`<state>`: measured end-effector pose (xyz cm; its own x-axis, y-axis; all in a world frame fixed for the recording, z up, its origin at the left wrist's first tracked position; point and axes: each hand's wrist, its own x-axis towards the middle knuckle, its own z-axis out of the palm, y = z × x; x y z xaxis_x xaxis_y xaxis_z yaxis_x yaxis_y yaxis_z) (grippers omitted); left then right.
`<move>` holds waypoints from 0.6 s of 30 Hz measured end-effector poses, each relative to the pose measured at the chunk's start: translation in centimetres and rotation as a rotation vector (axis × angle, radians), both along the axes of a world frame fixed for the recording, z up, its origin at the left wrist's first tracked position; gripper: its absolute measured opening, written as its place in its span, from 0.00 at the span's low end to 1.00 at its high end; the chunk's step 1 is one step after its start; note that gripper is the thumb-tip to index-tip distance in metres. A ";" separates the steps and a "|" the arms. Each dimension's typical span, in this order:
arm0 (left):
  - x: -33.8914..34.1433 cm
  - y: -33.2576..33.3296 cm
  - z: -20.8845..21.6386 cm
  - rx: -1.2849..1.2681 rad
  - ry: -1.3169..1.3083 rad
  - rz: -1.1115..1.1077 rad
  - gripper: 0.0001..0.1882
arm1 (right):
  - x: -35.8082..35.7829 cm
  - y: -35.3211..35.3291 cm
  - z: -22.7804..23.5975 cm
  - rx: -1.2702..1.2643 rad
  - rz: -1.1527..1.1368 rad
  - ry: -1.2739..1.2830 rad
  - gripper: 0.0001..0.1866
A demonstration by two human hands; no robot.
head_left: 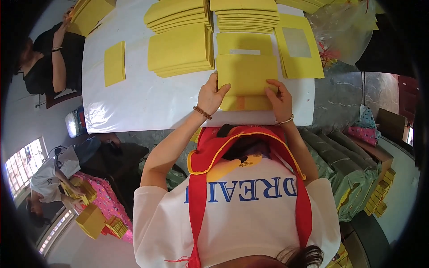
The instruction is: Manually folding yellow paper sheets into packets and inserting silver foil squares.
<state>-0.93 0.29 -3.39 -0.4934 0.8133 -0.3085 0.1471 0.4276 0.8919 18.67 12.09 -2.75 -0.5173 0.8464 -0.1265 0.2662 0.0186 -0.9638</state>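
**Held at Both Sides, Close In**

Seen from the head: steadying a piece of yellow paper [248, 73] at the near side of a white table [134, 109], just in front of another yellow piece with a white strip [245, 52]. Along the near side, a narrower yellow band with an orange patch [241, 103] (flap or separate layer, impossible to tell).

At the left edge, curled closed around the paper with thumb on top: the left hand [213, 93]. At the right edge, loosely bent, with thumb and fingertip a little apart on the surface: the right hand [281, 99] (pinching or merely pressing, impossible to tell).

Best done, by judgement, with light, even pressure on both edges and with layers squared to the table's rim. Likely to bow or skew if squeezed harder on one side. Worth lifting clear of the piece behind, to avoid dragging it.

Beyond, in stepped rows: stacks of yellow paper [178, 51]. To the right, a clear plastic bag [342, 33]; far left, at a yellow bundle [93, 15], a co-worker in black [71, 49].
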 end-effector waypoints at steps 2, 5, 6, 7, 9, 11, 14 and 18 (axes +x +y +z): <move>0.1 -0.3 -0.2 0.040 -0.028 0.025 0.23 | 0.1 0.1 -0.5 0.022 -0.008 0.002 0.12; 0.3 -0.6 0.1 0.069 -0.042 0.044 0.28 | -0.2 0.2 -0.7 -0.004 -0.018 0.002 0.12; 0.3 -0.6 0.3 0.034 -0.028 0.033 0.30 | -0.2 0.2 -0.7 -0.050 -0.021 0.001 0.12; 0.2 -0.6 0.6 -0.001 -0.014 0.023 0.32 | -0.2 0.3 -0.8 -0.050 -0.020 0.001 0.12; 0.3 -0.4 1.3 0.000 0.016 0.025 0.33 | -0.3 0.3 -0.9 0.101 -0.031 -0.007 0.12; 0.5 -0.4 1.3 0.000 0.046 0.029 0.35 | -0.4 0.4 -0.7 0.062 -0.034 -0.030 0.13; 0.6 -0.6 0.9 0.045 0.067 0.045 0.35 | -0.9 0.4 0.3 -0.009 -0.042 -0.045 0.13; 0.8 -0.4 1.4 0.001 0.161 0.006 0.31 | -0.9 0.7 0.2 -0.014 -0.061 -0.116 0.14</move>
